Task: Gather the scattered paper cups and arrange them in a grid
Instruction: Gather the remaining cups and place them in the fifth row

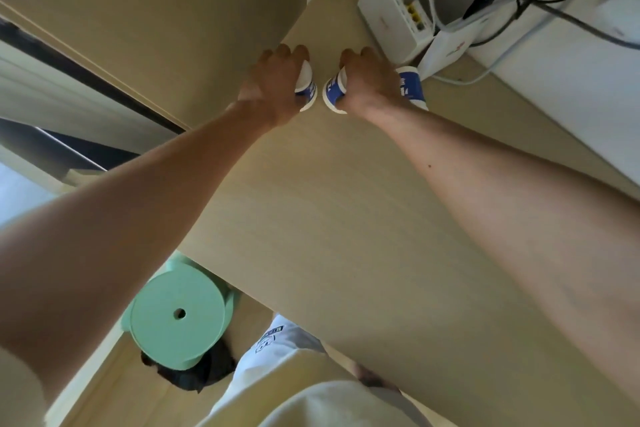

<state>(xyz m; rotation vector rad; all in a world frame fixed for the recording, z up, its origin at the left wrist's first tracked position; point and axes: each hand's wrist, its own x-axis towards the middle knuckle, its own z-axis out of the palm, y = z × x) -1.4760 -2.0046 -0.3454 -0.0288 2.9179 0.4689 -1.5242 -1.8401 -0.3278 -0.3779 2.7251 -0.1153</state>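
Three blue-and-white paper cups stand at the far end of the light wood table (346, 218). My left hand (273, 83) grips the left cup (307, 88) from above. My right hand (369, 81) grips the middle cup (333, 90) the same way, a small gap apart from the left one. The third cup (412, 87) stands just right of my right hand, partly hidden by my wrist. Both arms reach far forward across the table.
A white router (394, 10) with several cables stands close behind the cups at the back right, beside a white box (450, 45). A beige panel (156, 10) borders the table's left. A green round stool (176, 315) sits below the near table edge.
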